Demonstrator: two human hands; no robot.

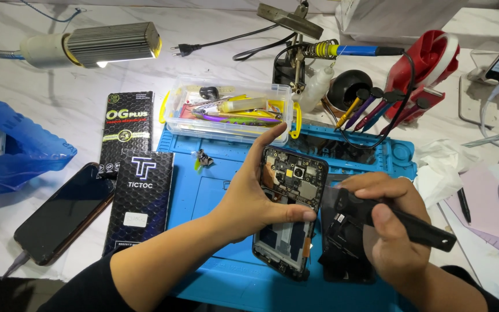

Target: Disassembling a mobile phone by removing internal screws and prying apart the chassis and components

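Phone (pixel 289 214), opened up with its back off, lies on the blue rubber mat (pixel 215 190) just in front of you, circuit boards and small metal shields bare at its upper end. Your left hand (pixel 249 199) is clamped over it, thumb across the middle and forefinger stretched along the top edge. Judging by its look, it is light, stiff and flat, yet fragile inside, so you do well to grip it by the frame edges and keep off the exposed parts. Your right hand (pixel 391 231) is closed around a black tool (pixel 402 222), a long matte bar, held just beside the phone and over a dark flat panel (pixel 345 254). The mat looks soft and grippy, with moulded trays. Beyond it stands a clear plastic box (pixel 229 112) of tools, glossy and hard. To your left lie two black cartons (pixel 137 196) and another phone (pixel 62 214) with a smooth dark screen.
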